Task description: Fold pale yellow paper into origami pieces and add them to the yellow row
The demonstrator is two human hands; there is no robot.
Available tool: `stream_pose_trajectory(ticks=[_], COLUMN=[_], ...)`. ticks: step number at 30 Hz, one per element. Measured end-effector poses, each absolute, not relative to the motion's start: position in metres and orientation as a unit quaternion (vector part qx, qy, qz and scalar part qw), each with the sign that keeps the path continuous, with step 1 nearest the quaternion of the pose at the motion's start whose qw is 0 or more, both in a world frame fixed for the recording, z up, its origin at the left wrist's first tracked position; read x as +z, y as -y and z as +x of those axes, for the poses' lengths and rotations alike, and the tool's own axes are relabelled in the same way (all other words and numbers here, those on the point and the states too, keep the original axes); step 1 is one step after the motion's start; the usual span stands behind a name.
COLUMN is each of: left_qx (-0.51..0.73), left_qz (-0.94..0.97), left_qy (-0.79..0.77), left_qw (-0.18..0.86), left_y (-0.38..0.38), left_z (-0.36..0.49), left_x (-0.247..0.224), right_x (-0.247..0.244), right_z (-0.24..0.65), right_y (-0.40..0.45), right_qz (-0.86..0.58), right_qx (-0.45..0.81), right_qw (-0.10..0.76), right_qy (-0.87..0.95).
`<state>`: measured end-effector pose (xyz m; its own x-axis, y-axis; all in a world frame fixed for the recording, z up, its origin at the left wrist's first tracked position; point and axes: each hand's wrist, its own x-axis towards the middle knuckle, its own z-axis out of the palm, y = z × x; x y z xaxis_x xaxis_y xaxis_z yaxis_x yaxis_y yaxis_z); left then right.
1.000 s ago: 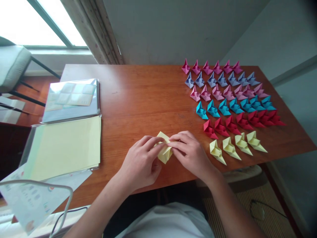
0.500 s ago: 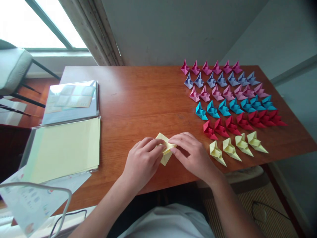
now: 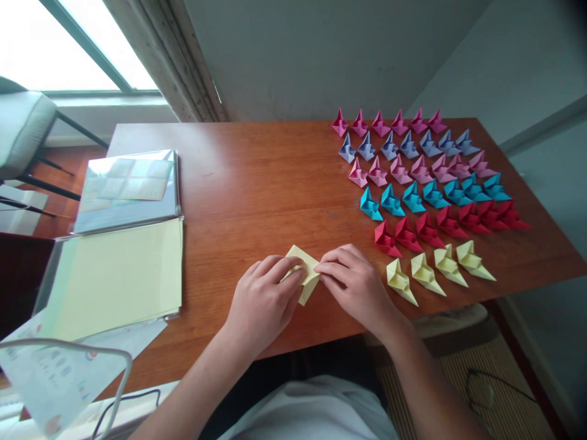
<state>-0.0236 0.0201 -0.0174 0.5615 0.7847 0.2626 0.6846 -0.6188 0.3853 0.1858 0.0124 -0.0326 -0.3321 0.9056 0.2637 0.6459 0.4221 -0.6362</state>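
A folded piece of pale yellow paper (image 3: 310, 286) lies near the table's front edge between both hands. My left hand (image 3: 268, 290) covers its left part, fingers curled and pressed on it. My right hand (image 3: 351, 278) pinches its right corner between thumb and fingers. To the right stand several folded paper shapes in rows. The nearest row is pale yellow (image 3: 400, 281), and behind it come red (image 3: 386, 239), blue (image 3: 370, 205), pink (image 3: 358, 174), lilac (image 3: 347, 148) and magenta (image 3: 340, 124) rows.
On the left of the wooden table (image 3: 247, 183) lie a stack of yellow sheets (image 3: 119, 275) and a clear-covered folder (image 3: 128, 189). A patterned sheet (image 3: 59, 373) and a bent grey tube (image 3: 121, 379) are at the lower left. A chair (image 3: 27, 131) stands beyond the left edge.
My right fingers have drawn back slightly to the paper's right corner, and more of its upper face shows. My left hand stays on the paper. The view has shifted slightly.
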Motion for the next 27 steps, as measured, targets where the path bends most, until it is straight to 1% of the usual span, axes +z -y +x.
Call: stream_pose_trajectory(ticks=[8,12,17,25,27], left_qx=[0.265,0.265,0.247,0.267,0.27], left_qz=[0.819,0.809,0.799,0.759,0.752], left_qy=[-0.467,-0.484,-0.506,-0.511,-0.514], left_qw=[0.201,0.206,0.211,0.303,0.312], left_y=[-0.025,-0.028,-0.03,-0.029,-0.029], left_z=[-0.026,-0.024,-0.023,-0.023,-0.021], left_x=[-0.024,-0.022,-0.018,-0.013,-0.012], right_x=[-0.032,-0.026,-0.022,-0.025,-0.025], right_z=[0.186,0.18,0.17,0.176,0.179], right_y=[-0.012,-0.015,-0.019,-0.022,-0.021], right_qz=[-0.511,-0.526,-0.535,-0.516,-0.506], right_qx=[0.228,0.245,0.28,0.288,0.292], right_qw=[0.309,0.318,0.355,0.324,0.321], right_qy=[0.769,0.75,0.714,0.739,0.745])
